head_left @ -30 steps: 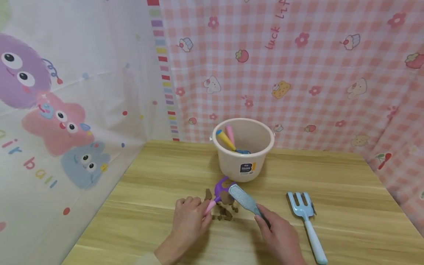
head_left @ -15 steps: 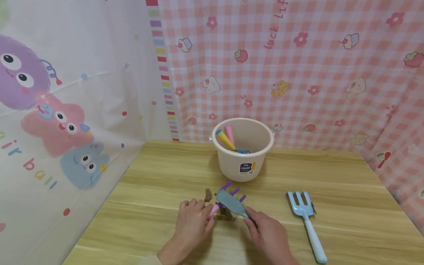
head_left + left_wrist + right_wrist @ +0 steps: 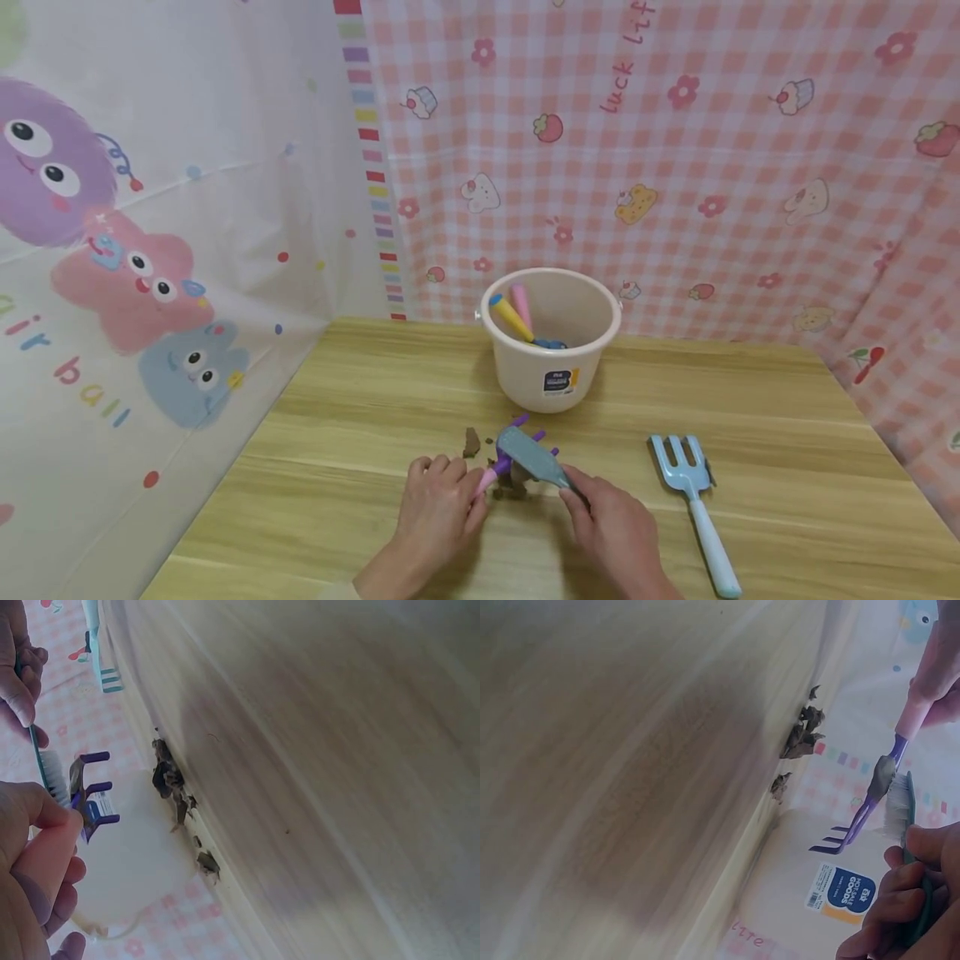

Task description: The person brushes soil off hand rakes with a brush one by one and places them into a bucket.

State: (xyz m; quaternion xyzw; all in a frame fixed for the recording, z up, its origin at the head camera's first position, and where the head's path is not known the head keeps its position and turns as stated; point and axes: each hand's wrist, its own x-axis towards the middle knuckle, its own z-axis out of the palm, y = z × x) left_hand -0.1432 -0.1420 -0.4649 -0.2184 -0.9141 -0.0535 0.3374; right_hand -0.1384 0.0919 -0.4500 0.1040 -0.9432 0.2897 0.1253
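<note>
Head view: left hand (image 3: 442,508), bottom centre, fingers curled snugly round the pink handle of a purple hand rake (image 3: 503,464). Right hand (image 3: 615,525), right of it, fingers wrapped round a grey-green brush (image 3: 534,458) laid across the rake. Brown clods (image 3: 471,442) on the wood-grain table (image 3: 360,400) beside and beneath. Pale bucket (image 3: 517,375) above centre, a yellow handle (image 3: 513,319) leaning inside; light-blue fork (image 3: 710,533) lower right.

Left wrist view: rake at left of frame, tines pointing right, bristles against it. Left hand lower left, right hand upper left. Clods near centre.

Right wrist view: rake slants down from upper right, grey-brown lump (image 3: 883,777) on its neck, bristles touching there.
</note>
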